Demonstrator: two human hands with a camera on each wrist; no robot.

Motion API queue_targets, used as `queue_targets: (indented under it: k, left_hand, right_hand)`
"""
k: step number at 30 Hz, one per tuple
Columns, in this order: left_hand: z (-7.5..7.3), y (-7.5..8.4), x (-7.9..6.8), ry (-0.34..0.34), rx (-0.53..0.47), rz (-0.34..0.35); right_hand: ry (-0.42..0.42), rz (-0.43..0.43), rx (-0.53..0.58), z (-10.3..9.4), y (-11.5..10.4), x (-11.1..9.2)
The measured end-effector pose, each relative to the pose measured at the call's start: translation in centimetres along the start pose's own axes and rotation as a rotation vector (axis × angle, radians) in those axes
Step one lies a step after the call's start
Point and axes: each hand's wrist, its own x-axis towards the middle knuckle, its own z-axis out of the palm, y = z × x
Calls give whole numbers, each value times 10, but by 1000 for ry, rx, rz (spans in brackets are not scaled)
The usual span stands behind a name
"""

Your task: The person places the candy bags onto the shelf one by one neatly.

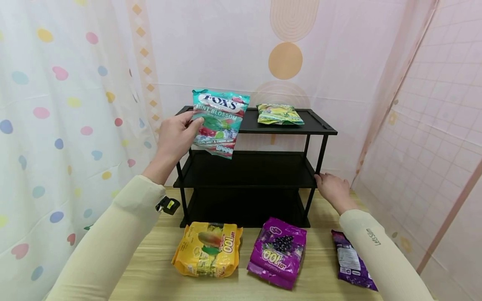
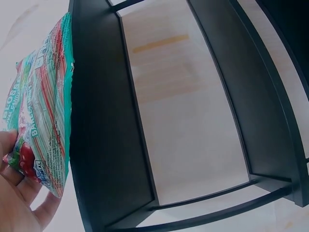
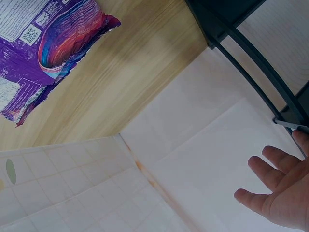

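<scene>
I can make out long, pale cream sleeves, the left sleeve (image 1: 107, 236) creased low down and ending in a thicker cuff (image 1: 139, 194). Small dark lettering (image 1: 373, 236) runs sideways on the right sleeve (image 1: 391, 263), seemingly "Letsslim". A blocky black device (image 1: 164, 203) with a yellow patch (image 1: 171, 204) sits at the left cuff; the left fingers (image 2: 47, 209) and right fingers (image 3: 265, 172) are bare.

Clockwise about the black rack (image 1: 248, 169) in the head view, a yellow-green bag (image 1: 279, 114) obstructs the top shelf (image 1: 250, 122) at 1; the right hand (image 1: 333, 190) touches the post (image 1: 321, 155) at 3. A purple bag (image 1: 278, 253) at 5 and yellow bag (image 1: 208, 251) at 7 obstruct the low front, a lane of worktop (image 1: 211, 289) between them. The left hand (image 1: 177, 136) and teal bag (image 1: 220, 124) crowd 10 to 11. The middle shelf (image 1: 276, 173) has frontal access at 6.
</scene>
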Motion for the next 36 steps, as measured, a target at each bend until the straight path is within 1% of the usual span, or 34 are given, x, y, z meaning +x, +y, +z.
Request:
queue_targets:
  k: [6,10,16,21,28,31,36]
  left_hand:
    - [4,-6,1,34,-7,56]
    - [7,-3,7,38,-5,55]
    - [10,0,14,31,-37,17]
    - [13,2,21,55,-59,-9]
    - [19,0,32,95,-47,-18]
    - [22,-1,35,111,-55,-42]
    - [25,-2,38,109,-40,-87]
  right_hand:
    - [60,19,5,15,-5,-1]
    - [64,21,5,15,-6,0]
    - [68,21,4,15,-6,1]
    - [63,22,5,14,-6,0]
    - [68,17,1,15,-5,0]
    - [70,16,2,16,-5,1]
    - [67,17,8,16,-5,2]
